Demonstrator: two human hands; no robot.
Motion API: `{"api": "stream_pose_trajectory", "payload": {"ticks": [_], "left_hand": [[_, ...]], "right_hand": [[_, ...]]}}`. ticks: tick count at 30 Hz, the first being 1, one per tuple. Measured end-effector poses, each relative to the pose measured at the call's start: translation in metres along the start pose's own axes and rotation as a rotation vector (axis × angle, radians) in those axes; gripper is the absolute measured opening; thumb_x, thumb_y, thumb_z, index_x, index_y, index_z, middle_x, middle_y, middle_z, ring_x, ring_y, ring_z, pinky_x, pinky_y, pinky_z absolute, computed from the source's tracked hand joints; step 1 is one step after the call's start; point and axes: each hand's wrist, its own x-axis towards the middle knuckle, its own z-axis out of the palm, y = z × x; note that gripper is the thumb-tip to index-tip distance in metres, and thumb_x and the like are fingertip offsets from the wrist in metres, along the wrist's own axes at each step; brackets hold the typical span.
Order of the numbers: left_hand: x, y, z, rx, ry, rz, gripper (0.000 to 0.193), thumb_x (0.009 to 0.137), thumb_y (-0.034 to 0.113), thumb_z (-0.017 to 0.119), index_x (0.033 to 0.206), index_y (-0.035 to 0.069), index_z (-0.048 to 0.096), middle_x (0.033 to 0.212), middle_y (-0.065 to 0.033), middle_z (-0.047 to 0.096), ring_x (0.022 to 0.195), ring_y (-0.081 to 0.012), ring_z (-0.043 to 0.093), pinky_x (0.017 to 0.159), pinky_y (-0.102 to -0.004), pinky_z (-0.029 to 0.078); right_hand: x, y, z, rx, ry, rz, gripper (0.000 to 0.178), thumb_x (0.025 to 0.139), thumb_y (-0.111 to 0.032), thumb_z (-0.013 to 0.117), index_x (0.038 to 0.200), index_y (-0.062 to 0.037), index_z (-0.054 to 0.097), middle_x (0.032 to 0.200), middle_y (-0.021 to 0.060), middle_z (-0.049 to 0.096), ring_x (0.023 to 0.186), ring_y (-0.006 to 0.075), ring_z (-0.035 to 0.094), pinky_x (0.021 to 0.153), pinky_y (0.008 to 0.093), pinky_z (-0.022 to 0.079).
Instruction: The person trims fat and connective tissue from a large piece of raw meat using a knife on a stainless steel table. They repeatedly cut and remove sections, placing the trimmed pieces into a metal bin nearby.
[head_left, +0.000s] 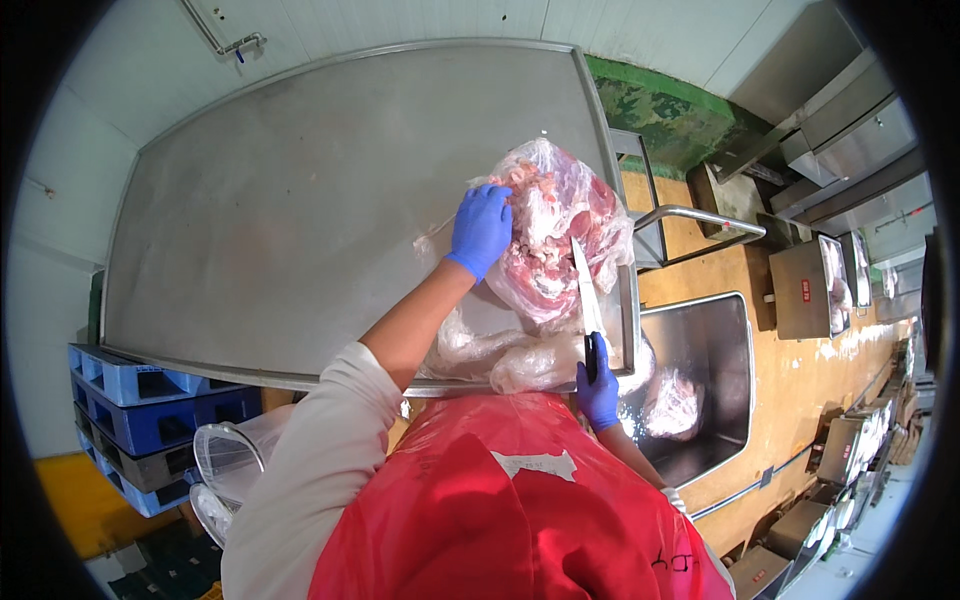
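Observation:
A large piece of raw meat (548, 285), pink with white fat, lies partly wrapped in clear plastic at the right end of a steel table (300, 200). My left hand (482, 228), in a blue glove, grips the meat's left edge with curled fingers. In my blue-gloved right hand (599, 393) is a knife (587, 290) with a dark handle. Its long blade points away from me, and the tip is at the meat's right side. Crumpled clear plastic (535, 362) lies between the meat and the table's near edge.
A deep steel tub (735, 370) holding another piece of meat (672, 403) stands right of the table. Beyond it are a bent metal rail (700, 212) and steel bins (800, 290). Blue pallets (160, 410) are stacked at left, beside a clear plastic-lined container (232, 462).

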Motion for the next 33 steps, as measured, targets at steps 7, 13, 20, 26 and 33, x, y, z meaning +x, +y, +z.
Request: {"api": "stream_pose_trajectory", "payload": {"ticks": [7,13,20,26,33], "left_hand": [[-0.003,0.003,-0.002,0.133,-0.047,0.038,0.032,0.085,0.024,0.078,0.115,0.013,0.074,0.115,-0.0095,0.070,0.112,-0.0347,0.059,0.099,-0.0472,0.048],[-0.001,0.005,0.019,0.298,0.021,0.086,0.018,0.084,0.021,0.076,0.101,0.013,0.077,0.100,-0.0068,0.069,0.101,-0.0317,0.061,0.091,-0.0469,0.049],[-0.006,-0.003,0.003,-0.397,0.002,-0.287,0.010,0.091,0.011,0.075,0.098,0.005,0.078,0.091,-0.0069,0.074,0.083,-0.0217,0.069,0.080,-0.0362,0.056],[-0.019,-0.016,-0.020,-0.759,-0.069,-0.578,0.014,0.096,0.009,0.074,0.105,-0.002,0.077,0.097,-0.0027,0.074,0.086,-0.0102,0.067,0.081,-0.0275,0.056],[-0.036,-0.010,-0.043,-1.216,0.066,-0.750,0.022,0.099,0.006,0.069,0.120,0.000,0.069,0.109,-0.0098,0.073,0.103,-0.0202,0.071,0.092,-0.0328,0.057]], "right_hand": [[-0.001,0.027,-0.031,-0.005,-0.003,-0.133,0.071,0.100,-0.012,0.063,0.164,-0.0083,0.032,0.152,0.0190,0.059,0.130,0.0384,0.064,0.101,0.0430,0.054],[-0.004,0.040,-0.040,-0.208,0.151,-0.067,0.072,0.102,-0.021,0.059,0.167,-0.0140,0.028,0.141,0.0215,0.065,0.113,0.0437,0.070,0.091,0.0487,0.057],[0.010,0.065,-0.066,-0.410,0.092,0.070,0.069,0.099,-0.028,0.066,0.163,-0.0192,0.040,0.125,0.0253,0.071,0.102,0.0466,0.071,0.086,0.0546,0.057],[0.046,0.055,-0.069,-0.380,0.071,0.156,0.064,0.099,-0.022,0.068,0.158,-0.0135,0.046,0.127,0.0259,0.070,0.111,0.0454,0.070,0.095,0.0500,0.056],[0.059,0.081,-0.083,-0.381,0.029,0.125,0.063,0.096,-0.021,0.069,0.153,-0.0035,0.050,0.137,0.0267,0.066,0.123,0.0426,0.066,0.103,0.0455,0.053]]}}
